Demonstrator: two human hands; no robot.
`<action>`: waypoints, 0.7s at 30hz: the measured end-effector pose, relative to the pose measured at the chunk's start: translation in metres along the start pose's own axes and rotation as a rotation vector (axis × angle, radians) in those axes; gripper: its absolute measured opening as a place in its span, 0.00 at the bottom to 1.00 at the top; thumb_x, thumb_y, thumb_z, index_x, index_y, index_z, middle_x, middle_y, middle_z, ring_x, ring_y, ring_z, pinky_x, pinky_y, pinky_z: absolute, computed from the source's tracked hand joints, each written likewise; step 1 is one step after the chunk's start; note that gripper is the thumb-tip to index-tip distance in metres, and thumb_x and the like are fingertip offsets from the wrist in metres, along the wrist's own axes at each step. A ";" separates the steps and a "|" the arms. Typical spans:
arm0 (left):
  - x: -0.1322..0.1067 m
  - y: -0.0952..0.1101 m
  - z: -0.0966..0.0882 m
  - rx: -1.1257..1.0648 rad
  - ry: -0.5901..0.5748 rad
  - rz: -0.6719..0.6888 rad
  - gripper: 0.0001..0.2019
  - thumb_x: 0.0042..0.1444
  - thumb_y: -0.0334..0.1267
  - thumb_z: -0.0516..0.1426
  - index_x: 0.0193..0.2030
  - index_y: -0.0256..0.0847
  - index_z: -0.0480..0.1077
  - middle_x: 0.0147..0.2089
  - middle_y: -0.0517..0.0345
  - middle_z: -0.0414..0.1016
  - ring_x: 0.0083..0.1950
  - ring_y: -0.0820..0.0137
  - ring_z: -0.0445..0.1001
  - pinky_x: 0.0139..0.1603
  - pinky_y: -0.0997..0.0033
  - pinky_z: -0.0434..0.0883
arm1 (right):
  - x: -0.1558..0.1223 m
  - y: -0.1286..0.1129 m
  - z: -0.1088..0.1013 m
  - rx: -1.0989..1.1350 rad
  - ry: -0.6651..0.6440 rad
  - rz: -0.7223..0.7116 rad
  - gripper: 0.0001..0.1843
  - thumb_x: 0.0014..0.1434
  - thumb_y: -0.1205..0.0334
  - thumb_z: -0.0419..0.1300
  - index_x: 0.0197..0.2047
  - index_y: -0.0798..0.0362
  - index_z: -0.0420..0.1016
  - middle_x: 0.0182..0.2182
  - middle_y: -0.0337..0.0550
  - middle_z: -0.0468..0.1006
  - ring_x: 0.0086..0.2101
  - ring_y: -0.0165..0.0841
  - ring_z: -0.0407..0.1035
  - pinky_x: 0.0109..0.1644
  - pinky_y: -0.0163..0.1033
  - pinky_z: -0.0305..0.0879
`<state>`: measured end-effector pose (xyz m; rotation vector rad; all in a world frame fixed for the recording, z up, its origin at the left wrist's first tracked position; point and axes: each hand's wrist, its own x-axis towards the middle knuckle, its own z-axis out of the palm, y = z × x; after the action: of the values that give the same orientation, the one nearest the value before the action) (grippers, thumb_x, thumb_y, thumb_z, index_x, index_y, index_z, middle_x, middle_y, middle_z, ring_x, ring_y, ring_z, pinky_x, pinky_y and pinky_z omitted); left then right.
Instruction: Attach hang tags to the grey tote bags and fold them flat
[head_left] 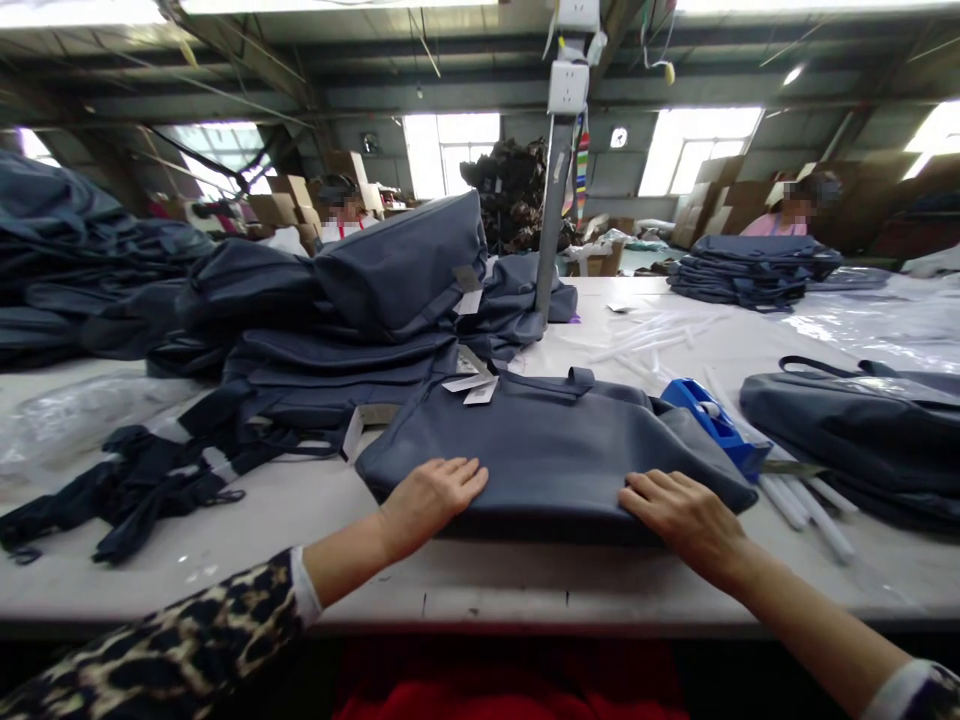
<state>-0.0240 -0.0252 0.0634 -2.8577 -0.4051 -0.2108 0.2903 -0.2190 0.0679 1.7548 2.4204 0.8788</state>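
A dark blue bag [547, 450] lies on its side in front of me, its bottom toward me and a short strap loop on its far edge. White paper tags [480, 388] lie at its far left. My left hand [435, 498] grips the bag's near edge left of the middle, fingers curled on top. On the right part of that edge, my right hand [679, 515] holds on in the same way. Both thumbs are hidden. Just behind the bag's right end stands a blue tape dispenser [716, 425].
Stacked blue bags [360, 290] rise at the back left, beside a metal post [555, 215]. Black straps [157, 480] lie on the left of the white table [525, 595]. White tubes [814, 510] and another bag [862, 430] are at the right. Two people work farther back.
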 end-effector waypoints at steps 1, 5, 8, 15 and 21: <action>-0.004 0.004 0.007 0.041 0.036 -0.004 0.22 0.59 0.21 0.54 0.59 0.40 0.68 0.60 0.45 0.74 0.57 0.58 0.76 0.54 0.59 0.74 | -0.002 -0.001 0.001 -0.011 0.008 -0.002 0.12 0.61 0.77 0.54 0.38 0.50 0.71 0.38 0.43 0.79 0.34 0.35 0.70 0.37 0.41 0.56; -0.005 -0.004 0.006 -0.045 -0.001 -0.034 0.23 0.59 0.21 0.52 0.60 0.40 0.65 0.60 0.46 0.74 0.59 0.61 0.75 0.55 0.62 0.73 | 0.001 0.016 0.002 0.004 -0.036 0.021 0.10 0.63 0.74 0.53 0.38 0.50 0.69 0.35 0.42 0.78 0.33 0.35 0.70 0.38 0.41 0.56; 0.012 -0.022 -0.011 -0.187 -0.172 -0.157 0.20 0.58 0.29 0.57 0.57 0.43 0.62 0.49 0.52 0.79 0.49 0.61 0.80 0.46 0.67 0.75 | 0.012 0.043 0.004 0.058 -0.124 0.121 0.04 0.65 0.59 0.58 0.40 0.50 0.68 0.33 0.42 0.77 0.34 0.38 0.71 0.36 0.40 0.57; 0.043 -0.013 -0.007 0.038 0.166 -0.086 0.20 0.61 0.31 0.58 0.59 0.41 0.60 0.63 0.42 0.66 0.60 0.55 0.69 0.60 0.55 0.66 | 0.041 0.080 0.031 0.272 -0.454 0.311 0.27 0.55 0.34 0.61 0.46 0.46 0.71 0.33 0.45 0.79 0.35 0.46 0.76 0.33 0.40 0.57; 0.037 0.002 0.009 0.116 0.163 0.018 0.08 0.67 0.28 0.49 0.46 0.38 0.68 0.46 0.48 0.74 0.45 0.62 0.72 0.45 0.62 0.69 | 0.051 0.093 0.031 0.294 -0.480 0.300 0.27 0.54 0.34 0.62 0.47 0.45 0.72 0.29 0.43 0.79 0.33 0.46 0.75 0.33 0.41 0.58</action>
<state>0.0127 -0.0153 0.0607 -2.7048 -0.3467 -0.4002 0.3631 -0.1416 0.0993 2.1559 2.0801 0.0738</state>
